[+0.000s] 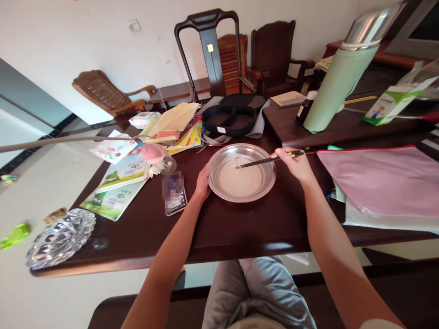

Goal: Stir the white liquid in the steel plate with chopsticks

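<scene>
A round metal bowl (268, 185) stands on the dark wooden table, holding a pale, whitish mixture (240, 180). My left hand (203, 182) grips the bowl's left rim. In my right hand (293, 161), at the bowl's right side, is a pair of dark chopsticks (259, 161) with gold bands. Their tips reach into the bowl near the surface of the mixture, and a little of it seems to cling there. Left of my left hand lies a phone (178, 203), its screen partly blurred.
Booklets (120, 171) and a pink-topped object (153, 154) lie to the left, with a glass dish (61, 237) at the corner. A black case (229, 119) sits behind the bowl. To the right are a green thermos (338, 87) and a pink pouch (384, 178).
</scene>
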The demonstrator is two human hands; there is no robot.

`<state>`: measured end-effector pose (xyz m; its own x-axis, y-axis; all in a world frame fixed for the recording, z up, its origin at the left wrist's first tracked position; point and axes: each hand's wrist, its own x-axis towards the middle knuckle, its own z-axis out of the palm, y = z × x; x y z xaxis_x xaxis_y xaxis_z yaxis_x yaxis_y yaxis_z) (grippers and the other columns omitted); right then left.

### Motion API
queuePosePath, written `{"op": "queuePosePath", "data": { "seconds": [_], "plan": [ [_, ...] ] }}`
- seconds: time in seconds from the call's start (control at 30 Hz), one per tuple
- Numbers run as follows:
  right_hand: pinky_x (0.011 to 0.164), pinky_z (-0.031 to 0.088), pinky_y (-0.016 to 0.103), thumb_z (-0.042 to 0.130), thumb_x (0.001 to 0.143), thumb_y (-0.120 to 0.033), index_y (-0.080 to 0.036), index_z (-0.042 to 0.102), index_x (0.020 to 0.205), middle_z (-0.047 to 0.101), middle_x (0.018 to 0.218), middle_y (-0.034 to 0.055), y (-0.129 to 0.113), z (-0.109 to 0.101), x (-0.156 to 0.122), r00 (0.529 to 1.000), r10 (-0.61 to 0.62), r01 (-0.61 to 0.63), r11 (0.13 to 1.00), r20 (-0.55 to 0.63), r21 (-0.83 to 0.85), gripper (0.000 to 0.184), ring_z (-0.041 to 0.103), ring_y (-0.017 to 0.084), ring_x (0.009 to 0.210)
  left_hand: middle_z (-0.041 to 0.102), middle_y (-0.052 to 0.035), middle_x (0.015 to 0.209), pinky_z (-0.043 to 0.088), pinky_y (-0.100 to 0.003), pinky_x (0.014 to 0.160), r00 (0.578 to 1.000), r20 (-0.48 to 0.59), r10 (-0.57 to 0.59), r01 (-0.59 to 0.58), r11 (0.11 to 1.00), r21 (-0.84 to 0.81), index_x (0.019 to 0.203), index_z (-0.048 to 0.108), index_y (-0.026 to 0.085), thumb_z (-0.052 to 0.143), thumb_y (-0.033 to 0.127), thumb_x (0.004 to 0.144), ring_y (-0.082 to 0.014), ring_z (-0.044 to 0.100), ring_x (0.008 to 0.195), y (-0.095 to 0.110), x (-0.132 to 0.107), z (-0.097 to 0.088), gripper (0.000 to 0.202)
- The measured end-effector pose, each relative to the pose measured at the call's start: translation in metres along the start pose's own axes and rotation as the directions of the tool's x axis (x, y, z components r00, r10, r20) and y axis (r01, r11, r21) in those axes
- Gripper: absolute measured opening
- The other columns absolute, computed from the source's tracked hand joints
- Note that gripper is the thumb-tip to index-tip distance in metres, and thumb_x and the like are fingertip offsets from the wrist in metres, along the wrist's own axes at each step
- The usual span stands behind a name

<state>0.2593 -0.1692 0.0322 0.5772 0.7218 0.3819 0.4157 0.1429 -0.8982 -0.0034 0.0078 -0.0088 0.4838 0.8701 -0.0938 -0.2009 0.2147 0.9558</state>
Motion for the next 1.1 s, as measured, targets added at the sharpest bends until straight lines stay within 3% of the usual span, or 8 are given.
{"op": "queuePosePath", "data": {
  "seconds": [0.07,0.13,0.33,0.53,0.77,0.93,1.0,1.1],
  "plan": [
    [0.091,0.058,0.044,0.069,0.081,-0.084,-0.028,0.076,0.063,0.079,0.071,0.0039,0.004,-0.006,0.001,0.993,0.015,-0.013,1.000,-0.118,0.018,0.059,0.074,0.026,0.077,0.083,-0.0088,0.107,0.056,-0.044,0.100,1.000,0.001,-0.004,0.004,1.000,-0.002,0.111,0.078,0.019,0.084,0.048,0.068,-0.0360,0.073,0.115,0.000,0.000,0.000,0.052],
    [0.091,0.058,0.045,0.069,0.082,-0.083,-0.028,0.073,0.058,0.077,0.066,0.0040,0.006,-0.008,0.001,0.989,0.029,-0.022,0.999,-0.146,0.047,0.060,0.074,0.026,0.074,0.082,-0.0091,0.108,0.055,-0.044,0.100,1.000,0.008,-0.003,0.003,1.000,-0.003,0.112,0.078,0.018,0.085,0.048,0.068,-0.0361,0.072,0.117,-0.001,0.000,0.000,0.053],
    [0.088,0.058,0.041,0.071,0.081,-0.082,-0.028,0.079,0.069,0.081,0.079,0.0041,0.000,0.001,-0.001,0.993,0.008,-0.010,1.000,0.117,0.022,0.056,0.077,0.027,0.085,0.083,-0.0091,0.110,0.055,-0.044,0.102,1.000,0.014,0.023,-0.023,1.000,-0.012,0.108,0.079,0.018,0.085,0.046,0.068,-0.0363,0.072,0.119,-0.001,0.001,0.001,0.049],
    [0.093,0.058,0.045,0.069,0.086,-0.078,-0.028,0.074,0.062,0.077,0.068,0.0034,0.006,-0.010,0.000,0.992,0.028,-0.023,0.999,-0.123,0.041,0.056,0.074,0.027,0.077,0.083,-0.0095,0.111,0.056,-0.044,0.101,1.000,0.006,-0.002,0.002,1.000,-0.011,0.109,0.079,0.019,0.084,0.045,0.070,-0.0366,0.072,0.120,0.000,0.000,0.000,0.047],
    [0.088,0.058,0.041,0.070,0.082,-0.081,-0.027,0.079,0.069,0.083,0.082,0.0050,-0.002,0.002,-0.002,0.989,0.000,-0.005,1.000,0.146,0.030,0.056,0.077,0.028,0.087,0.082,-0.0106,0.111,0.056,-0.046,0.104,1.000,0.005,0.002,-0.002,1.000,-0.020,0.109,0.078,0.017,0.084,0.044,0.069,-0.0381,0.071,0.122,0.000,0.000,0.002,0.048],
    [0.091,0.057,0.042,0.069,0.087,-0.077,-0.027,0.077,0.066,0.079,0.072,0.0032,0.010,-0.008,0.001,0.990,-0.005,0.009,1.000,-0.142,0.026,0.054,0.074,0.025,0.079,0.083,-0.0099,0.110,0.056,-0.045,0.103,1.000,-0.003,-0.003,0.003,1.000,-0.025,0.110,0.079,0.017,0.085,0.044,0.069,-0.0379,0.071,0.121,0.000,0.000,0.001,0.049],
    [0.089,0.057,0.042,0.067,0.088,-0.077,-0.027,0.073,0.059,0.075,0.066,0.0033,0.011,-0.010,0.001,0.984,0.000,0.009,0.999,-0.179,0.052,0.058,0.073,0.025,0.073,0.083,-0.0096,0.110,0.056,-0.044,0.102,1.000,-0.003,-0.003,0.003,1.000,-0.017,0.110,0.079,0.017,0.085,0.043,0.069,-0.0372,0.072,0.120,0.000,0.000,0.001,0.048],
    [0.084,0.057,0.041,0.069,0.086,-0.079,-0.027,0.075,0.061,0.076,0.067,0.0042,0.006,-0.004,-0.001,1.000,-0.001,0.002,0.998,-0.015,0.061,0.058,0.073,0.025,0.073,0.083,-0.0091,0.110,0.056,-0.043,0.101,1.000,0.001,-0.007,0.007,1.000,-0.017,0.109,0.079,0.017,0.085,0.043,0.070,-0.0363,0.072,0.118,0.000,0.000,0.001,0.047]
  ]
}}
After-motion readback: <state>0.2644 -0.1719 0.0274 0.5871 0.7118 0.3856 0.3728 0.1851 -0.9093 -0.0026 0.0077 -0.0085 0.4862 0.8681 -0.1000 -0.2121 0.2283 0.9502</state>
